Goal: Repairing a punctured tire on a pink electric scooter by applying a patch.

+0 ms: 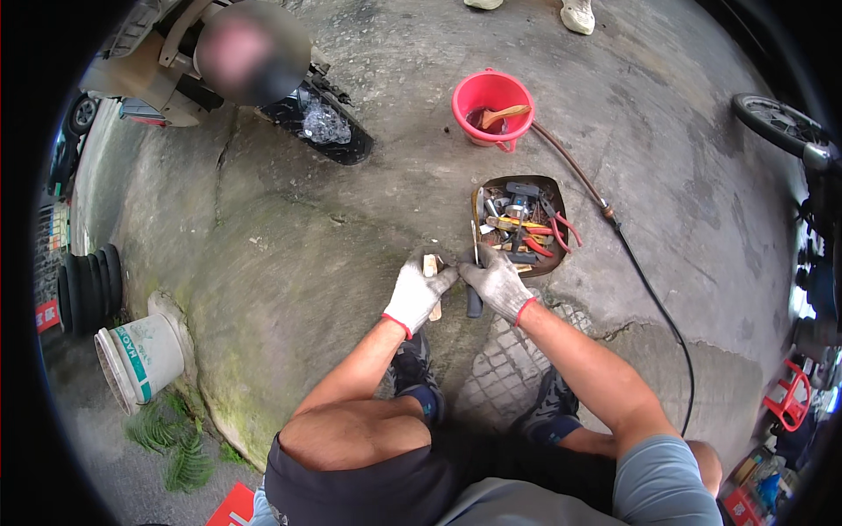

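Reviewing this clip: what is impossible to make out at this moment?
All in the head view:
- Middle of the pale strip: covered by the left hand.
- Middle of the dark-handled tool: covered by the right hand.
- Whatever lies under the top tools in the tray: buried.
- Wearer of the pale shoes: cut off by the top edge.
- Upper-left round patch: blurred.

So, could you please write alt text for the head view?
Gloved left hand holds a narrow pale piece; gloved right hand holds a dark-handled tool. Beyond, on concrete, sit a tray of tools and a red bucket.
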The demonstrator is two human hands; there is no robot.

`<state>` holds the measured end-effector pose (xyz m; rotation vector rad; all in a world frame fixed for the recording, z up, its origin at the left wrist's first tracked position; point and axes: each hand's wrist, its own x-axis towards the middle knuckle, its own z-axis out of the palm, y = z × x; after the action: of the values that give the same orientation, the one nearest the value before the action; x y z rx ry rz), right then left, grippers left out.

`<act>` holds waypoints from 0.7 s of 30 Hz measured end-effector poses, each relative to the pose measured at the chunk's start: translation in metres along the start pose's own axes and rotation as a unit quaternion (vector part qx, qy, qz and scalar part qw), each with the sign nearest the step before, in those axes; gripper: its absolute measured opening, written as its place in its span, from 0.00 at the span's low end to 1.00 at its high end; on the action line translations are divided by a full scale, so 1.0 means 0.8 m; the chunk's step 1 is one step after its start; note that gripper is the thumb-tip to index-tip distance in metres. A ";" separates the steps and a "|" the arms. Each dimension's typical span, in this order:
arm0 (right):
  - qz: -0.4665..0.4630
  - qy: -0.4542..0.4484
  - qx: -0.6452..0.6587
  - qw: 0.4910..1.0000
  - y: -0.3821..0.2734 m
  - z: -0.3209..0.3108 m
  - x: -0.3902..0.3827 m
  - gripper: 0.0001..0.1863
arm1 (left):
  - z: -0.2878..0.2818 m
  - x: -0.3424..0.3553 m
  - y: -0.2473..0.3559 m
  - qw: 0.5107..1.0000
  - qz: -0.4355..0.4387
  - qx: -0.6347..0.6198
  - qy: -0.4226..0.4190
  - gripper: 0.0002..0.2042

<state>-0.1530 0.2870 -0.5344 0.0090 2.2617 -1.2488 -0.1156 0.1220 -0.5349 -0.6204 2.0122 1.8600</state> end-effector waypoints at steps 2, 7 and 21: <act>0.039 -0.070 0.073 0.994 -0.001 -0.006 0.002 0.21 | -0.002 -0.003 0.014 0.998 -0.040 0.028 -0.046 0.06; -0.025 -0.038 0.001 0.999 -0.002 -0.011 -0.002 0.20 | 0.000 -0.008 0.022 0.997 -0.062 0.042 -0.034 0.07; -0.189 -0.106 -0.198 0.956 0.002 -0.016 -0.017 0.16 | -0.008 0.005 -0.002 0.991 -0.057 -0.115 0.023 0.07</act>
<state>-0.1471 0.3014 -0.5244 -0.7011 2.3450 -0.8913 -0.1177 0.1152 -0.5374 -0.8302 1.7626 2.0393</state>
